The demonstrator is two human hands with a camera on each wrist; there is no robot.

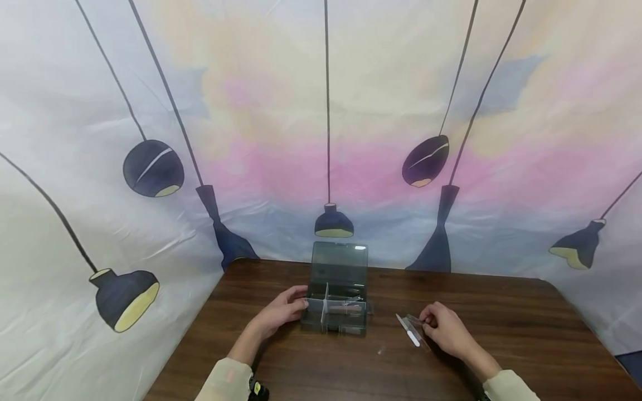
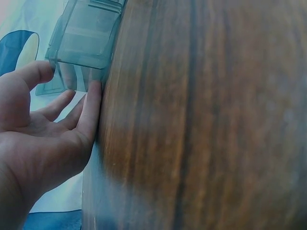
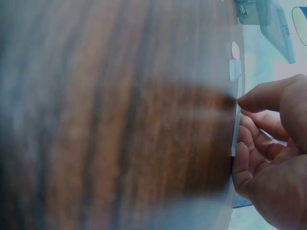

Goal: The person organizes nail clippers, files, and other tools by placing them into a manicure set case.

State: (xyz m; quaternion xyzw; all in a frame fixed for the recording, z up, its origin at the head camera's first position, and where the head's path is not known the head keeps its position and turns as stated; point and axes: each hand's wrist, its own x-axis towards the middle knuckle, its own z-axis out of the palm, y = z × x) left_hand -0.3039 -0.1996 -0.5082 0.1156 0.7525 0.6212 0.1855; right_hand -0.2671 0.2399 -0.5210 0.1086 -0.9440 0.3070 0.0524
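Before you hangs a lamp-printed backdrop (image 1: 281, 111), above a brown wooden table (image 1: 321, 367). On it stands your clear grey divided box (image 1: 337, 275), lid raised, small metallic pieces (image 1: 353, 301) in its right-hand compartments. Your left hand (image 1: 278, 311), fingers loosely extended, touches the box's left side. Your right hand (image 1: 446, 328) has its fingers bent, pinching a clear sleeve (image 1: 420, 334) to the right of the box. Just beside that sleeve lies a slim white-handled tool (image 1: 408, 330).
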